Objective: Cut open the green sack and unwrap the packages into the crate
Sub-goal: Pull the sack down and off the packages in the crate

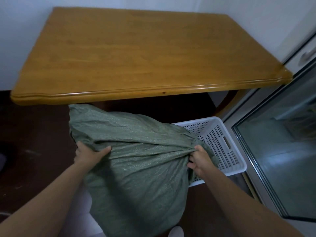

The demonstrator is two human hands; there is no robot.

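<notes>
Judging by the view, the task is sitting at its very start; the green sack (pixel 136 159) is showing no cut and no opening, its cloth is bulging full, and no package is showing anywhere, not even in the part of the crate (pixel 220 139) that is in view; no blade or scissors is appearing either; cutting, unwrapping and filling are all looking like work not yet done.

The person is holding the sack with both hands; the left hand (pixel 89 154) is gripping a fold of cloth on the side of the sack away from the crate, thumb lying over the fold and fingers tucked under it; the right hand (pixel 199 161) is clenching the gathered neck of the sack, over the crate's left side. The sack is lying just left of the crate, its bunched end overlapping the crate's rim and its bulk stretching between the two hands and down toward the person; whether its bottom is resting on the floor (pixel 34 134) cannot be told; the wooden worktop (pixel 136 57) is standing behind the crate.
</notes>
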